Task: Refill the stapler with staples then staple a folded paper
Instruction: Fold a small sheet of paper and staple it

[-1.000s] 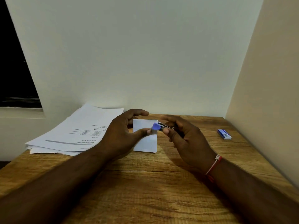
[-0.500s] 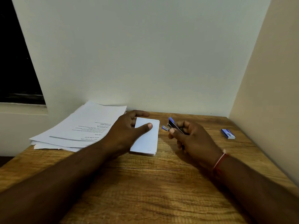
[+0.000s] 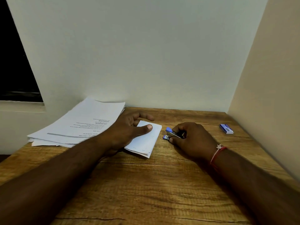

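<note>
Stapling seemingly done: left hand [image 3: 129, 129] flat, pinning folded paper [image 3: 146, 140]; right hand [image 3: 190, 140] pinching gaping stapler [image 3: 170, 133] mid-table; next, release.

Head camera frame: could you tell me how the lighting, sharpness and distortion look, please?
Head view: dim, warm light; the left hand casts a soft shadow on the table; wide-angle distortion slants the walls; the stapler in the right hand is small and soft; print on the paper stack is unreadable; the window is black.
</note>
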Available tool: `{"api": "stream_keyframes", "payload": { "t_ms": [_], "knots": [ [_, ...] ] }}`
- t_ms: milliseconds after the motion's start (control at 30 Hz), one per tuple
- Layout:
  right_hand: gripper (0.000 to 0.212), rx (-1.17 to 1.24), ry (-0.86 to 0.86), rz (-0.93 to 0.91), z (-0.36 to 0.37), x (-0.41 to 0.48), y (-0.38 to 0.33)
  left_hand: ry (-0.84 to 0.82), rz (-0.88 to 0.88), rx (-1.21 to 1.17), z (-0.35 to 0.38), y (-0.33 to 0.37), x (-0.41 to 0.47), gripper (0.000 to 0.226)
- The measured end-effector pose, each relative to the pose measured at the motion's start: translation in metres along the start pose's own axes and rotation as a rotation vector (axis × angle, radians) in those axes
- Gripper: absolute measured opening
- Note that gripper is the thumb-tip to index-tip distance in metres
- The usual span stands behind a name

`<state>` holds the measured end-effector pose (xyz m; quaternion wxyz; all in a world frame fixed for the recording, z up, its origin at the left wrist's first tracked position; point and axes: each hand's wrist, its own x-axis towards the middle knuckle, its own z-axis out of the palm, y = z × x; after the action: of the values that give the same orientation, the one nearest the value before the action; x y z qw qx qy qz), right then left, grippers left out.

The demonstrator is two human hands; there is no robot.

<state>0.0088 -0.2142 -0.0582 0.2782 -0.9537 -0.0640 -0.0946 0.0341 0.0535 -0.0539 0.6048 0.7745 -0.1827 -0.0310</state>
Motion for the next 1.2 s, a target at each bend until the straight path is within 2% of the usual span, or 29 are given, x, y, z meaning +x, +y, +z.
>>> {"api": "stream_keyframes", "payload": {
  "t_ms": [100,200,267,333,433,533,733,867,1067,1133,1200],
  "knots": [
    [0.032,0.060,0.115,-0.058,-0.005,-0.004,-0.006,0.018,-0.001,-0.075,0.003,0.001,-0.001,0.019],
    [0.027,0.286,0.264,-0.158,-0.013,-0.015,-0.023,0.038,-0.026,-0.242,0.004,0.002,0.000,0.029],
    [0.032,0.589,0.142,-0.150,-0.014,-0.026,-0.038,0.068,-0.033,-0.333,0.006,0.002,0.001,0.039],
    [0.056,0.841,-0.090,-0.104,-0.008,-0.036,-0.049,0.107,-0.034,-0.399,0.008,0.003,0.003,0.040],
    [0.084,0.922,-0.268,-0.076,0.005,-0.042,-0.054,0.167,-0.045,-0.434,0.011,0.004,0.004,0.032],
    [0.092,0.935,-0.294,-0.091,0.011,-0.043,-0.055,0.187,-0.080,-0.463,0.011,0.002,0.006,0.031],
    [0.077,1.075,-0.275,-0.048,0.005,-0.044,-0.057,0.141,-0.082,-0.541,0.012,0.002,0.005,0.043],
    [0.070,1.108,-0.233,-0.074,0.002,-0.041,-0.053,0.101,-0.033,-0.578,0.008,0.002,0.005,0.043],
    [0.035,0.652,0.178,-0.186,0.006,-0.040,-0.049,0.086,0.057,-0.470,0.014,0.005,-0.002,0.029],
    [0.024,0.565,0.234,-0.223,0.006,-0.040,-0.048,0.108,0.121,-0.365,0.019,0.007,-0.005,0.023],
    [0.018,0.557,0.271,-0.245,0.007,-0.039,-0.047,0.204,0.192,-0.159,0.026,0.012,-0.008,0.027]
  ]
}}
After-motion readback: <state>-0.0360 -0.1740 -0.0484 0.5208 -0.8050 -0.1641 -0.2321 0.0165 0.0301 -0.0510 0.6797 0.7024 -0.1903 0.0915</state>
